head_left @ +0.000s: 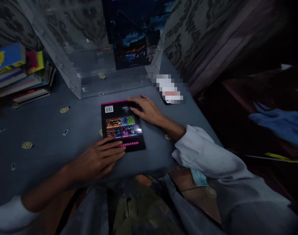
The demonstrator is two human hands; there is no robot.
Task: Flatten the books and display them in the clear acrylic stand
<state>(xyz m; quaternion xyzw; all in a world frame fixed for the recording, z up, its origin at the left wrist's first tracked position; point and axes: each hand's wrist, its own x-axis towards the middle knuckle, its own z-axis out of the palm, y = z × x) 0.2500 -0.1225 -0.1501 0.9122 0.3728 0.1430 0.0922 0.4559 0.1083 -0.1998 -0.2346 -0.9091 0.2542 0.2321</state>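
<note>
A black book with a pink edge, a white barcode and two rows of small coloured pictures lies flat on the grey table cover. My left hand rests on its lower left corner, fingers stretched out over the cover. At the upper right corner is my right hand, palm down, its fingers apart and touching the book's top edge and right part. Neither hand grips anything.
Behind the book stands a clear acrylic case with a dark picture panel in it. Stacked books are at the left. A partly pixelated phone-like object lies right of the case. Blue cloth is at the far right.
</note>
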